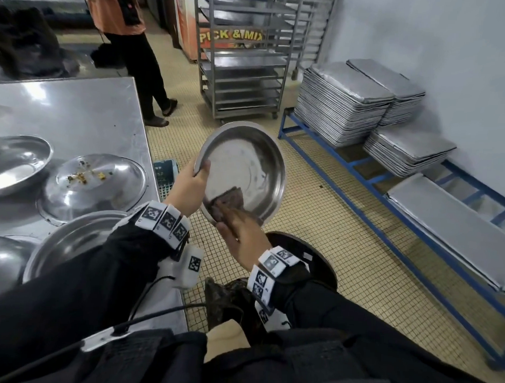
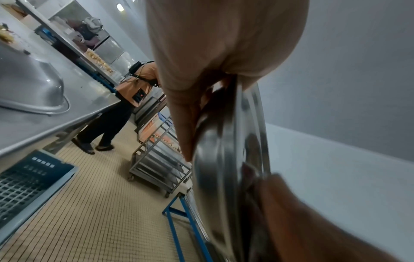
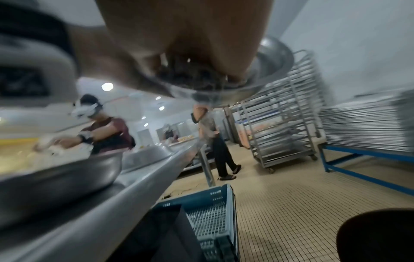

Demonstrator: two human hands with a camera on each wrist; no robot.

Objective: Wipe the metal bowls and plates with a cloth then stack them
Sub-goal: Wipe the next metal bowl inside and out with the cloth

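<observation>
While one metal bowl is under the cloth, entries run left to right, placed against the steel table (image 1: 77,105):

- Upturned metal plates and bowls (image 1: 16,163), on the table: several, one with food scraps (image 1: 85,176) on it. Stiff and probably light; smooth steel, likely slippery if damp. Best taken by the rim.
- Blue crate (image 1: 166,175), on the floor just beside the table's right edge.
- Left hand (image 1: 188,186), right of the table edge: thumb hooked over the rim, fingers behind it, gripping the held bowl.
- Held bowl (image 1: 246,162), raised over the floor right of the table, tilted toward the person. Rigid, thin-walled; a rim pinch looks adequate, though it may twist under wiping pressure.
- Cloth (image 1: 226,200), dark and soft, lying against the bowl's lower inner wall.
- Right hand (image 1: 241,234), below the bowl: fingers fairly straight, pressing the cloth to the steel.
- Baking trays (image 1: 343,102), stacked on a blue rack (image 1: 360,178), well right of the table.
</observation>
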